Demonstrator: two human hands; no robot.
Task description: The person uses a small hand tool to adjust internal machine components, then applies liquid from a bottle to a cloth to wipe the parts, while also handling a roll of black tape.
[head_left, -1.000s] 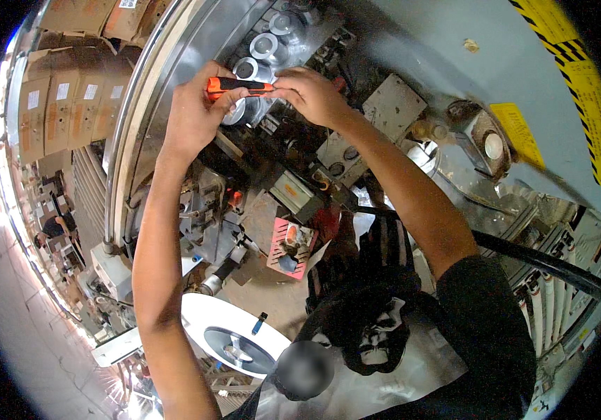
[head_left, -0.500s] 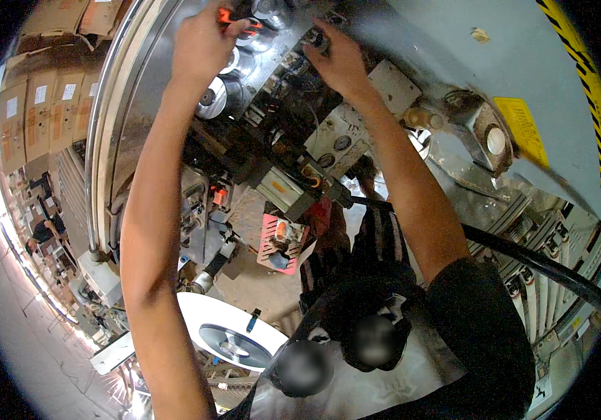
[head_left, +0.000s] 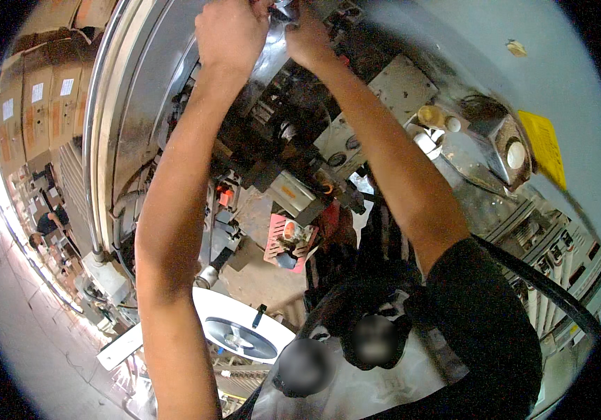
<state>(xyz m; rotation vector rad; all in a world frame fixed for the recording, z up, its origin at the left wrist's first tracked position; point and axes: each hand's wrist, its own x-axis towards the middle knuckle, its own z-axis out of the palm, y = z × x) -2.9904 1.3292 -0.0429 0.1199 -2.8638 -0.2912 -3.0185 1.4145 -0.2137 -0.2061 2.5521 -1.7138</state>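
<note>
Both my arms reach up to the top edge, into a machine. My left hand (head_left: 234, 31) is closed, its fingers curled by a shiny metal part (head_left: 286, 10). To the right of that part, my right hand (head_left: 308, 40) is closed too, its fingers bent against the part's side. The picture's edge cuts off the fingertips, so what each hand grips cannot be made out. Below the hands lies a bright metal surface (head_left: 270, 57) of the machine. A grey metal block (head_left: 292, 196) sits lower, between my forearms.
A pink slotted basket (head_left: 274, 241) holds small parts below the block. Near my left forearm is a white round rim (head_left: 209, 304). A black hose (head_left: 535, 273) runs by my right sleeve. Cardboard boxes (head_left: 38, 133) are stacked at far left; a person (head_left: 52, 222) is below them.
Both hands have come closer together at the top edge, the left moving right and the right moving left. The orange thing at my left hand and the row of metal cylinders no longer show.
</note>
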